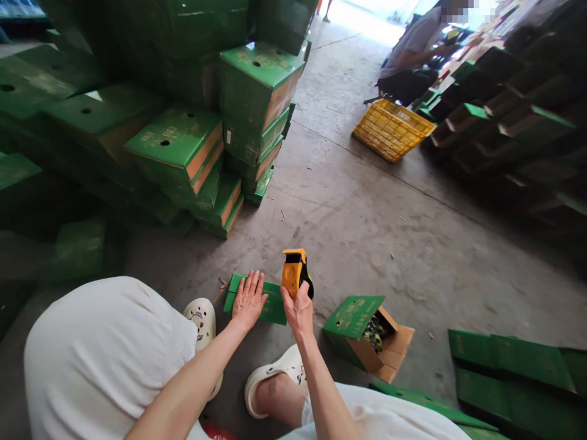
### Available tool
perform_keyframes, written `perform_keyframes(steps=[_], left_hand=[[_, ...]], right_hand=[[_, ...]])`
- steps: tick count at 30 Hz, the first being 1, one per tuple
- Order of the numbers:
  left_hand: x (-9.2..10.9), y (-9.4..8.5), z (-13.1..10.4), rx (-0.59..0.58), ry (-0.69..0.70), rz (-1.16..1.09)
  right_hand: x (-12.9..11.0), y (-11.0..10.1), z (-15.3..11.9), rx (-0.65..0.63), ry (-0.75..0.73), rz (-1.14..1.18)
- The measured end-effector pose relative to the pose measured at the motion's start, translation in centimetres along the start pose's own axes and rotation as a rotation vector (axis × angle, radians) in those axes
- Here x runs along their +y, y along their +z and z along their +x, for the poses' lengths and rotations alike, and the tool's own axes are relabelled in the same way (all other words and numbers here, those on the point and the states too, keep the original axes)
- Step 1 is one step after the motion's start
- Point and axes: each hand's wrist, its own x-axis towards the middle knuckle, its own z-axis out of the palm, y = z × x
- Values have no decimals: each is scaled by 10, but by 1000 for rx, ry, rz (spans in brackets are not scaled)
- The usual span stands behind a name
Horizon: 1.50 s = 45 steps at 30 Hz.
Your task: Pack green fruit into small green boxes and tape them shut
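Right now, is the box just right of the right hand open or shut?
Open. The box has brown flaps spread outward, and dark contents show inside.

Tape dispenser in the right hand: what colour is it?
The tape dispenser is orange and black, as the head view shows.

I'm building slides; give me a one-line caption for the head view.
Left hand flat on a green box, right hand gripping a tape dispenser, an open box nearby.

Text: none was legible | stacked green carton (172, 137): printing was too small | white label (228, 136): was unreadable | open green carton (352, 319): lettering was blurred
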Motion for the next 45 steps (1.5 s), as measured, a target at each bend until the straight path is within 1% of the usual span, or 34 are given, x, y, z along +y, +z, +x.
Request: perform_keyframes(steps=[2, 3, 5, 7, 9, 11, 13, 14, 15, 16, 18, 21, 22, 23, 25, 27, 31, 33, 35, 37, 38, 40, 41, 42, 44, 45], left_hand=[[0, 2, 0, 18, 2, -9], [-1, 2, 0, 26, 6, -14], [-2, 1, 0, 36, 24, -34], [-4, -3, -1, 48, 40, -87], [-7, -11, -2, 78, 6, -176], [-13, -23, -1, 128, -122, -304], [-20, -37, 0, 163, -319, -490], [-24, -44, 0, 160, -411, -585], [-28, -50, 0, 141, -472, -650], [-31, -55, -1, 102, -487, -668], [-35, -62, -6, -29, -409, -550], [-36, -63, -16, -277, -245, -253], [-36, -62, -17, -333, -223, -183], [-36, -61, -18, -363, -210, -128], [-36, -57, -16, -361, -188, -51], [-40, -53, -13, -321, -157, -23], [-53, -42, -13, -243, -66, -91], [-59, -35, -15, -219, -41, -131], [-62, -29, -17, -194, -22, -150], [-65, -24, -17, -168, -3, -162], [-65, -22, -18, -157, 5, -171], [-67, -18, -18, -142, 16, -196], [-68, -16, -18, -136, 18, -211], [-69, -15, -18, -131, 22, -228], [-71, -12, -19, -133, 24, -262], [-72, -11, -19, -138, 23, -278]], right_hand=[[0, 10, -5, -26, 29, 72], [0, 16, -7, -37, 20, 59], [2, 29, -12, -46, -31, -41], [4, 40, -14, -26, -97, -157], [5, 47, -16, 6, -150, -222], [6, 51, -16, 38, -187, -251], [8, 54, -16, 68, -205, -268], [9, 56, -16, 86, -210, -275], [10, 58, -16, 106, -217, -282], [11, 59, -16, 131, -226, -289], [14, 63, -15, 191, -248, -302], [17, 65, -14, 260, -290, -311], [18, 66, -14, 270, -299, -310], [18, 66, -13, 274, -304, -309], [17, 67, -13, 276, -297, -307], [17, 68, -13, 274, -287, -300], [13, 68, -15, 234, -267, -253], [10, 62, -14, 180, -196, -226], [5, 49, -11, 123, -94, -179], [0, 26, -5, 106, -15, -93], [-3, 12, 0, 111, -6, -33], [-12, -18, 10, 85, -55, 111], [-18, -31, 16, 20, -105, 191], [-24, -43, 21, -98, -154, 277], [-37, -58, 28, -410, -214, 427], [-43, -61, 31, -558, -226, 472]])
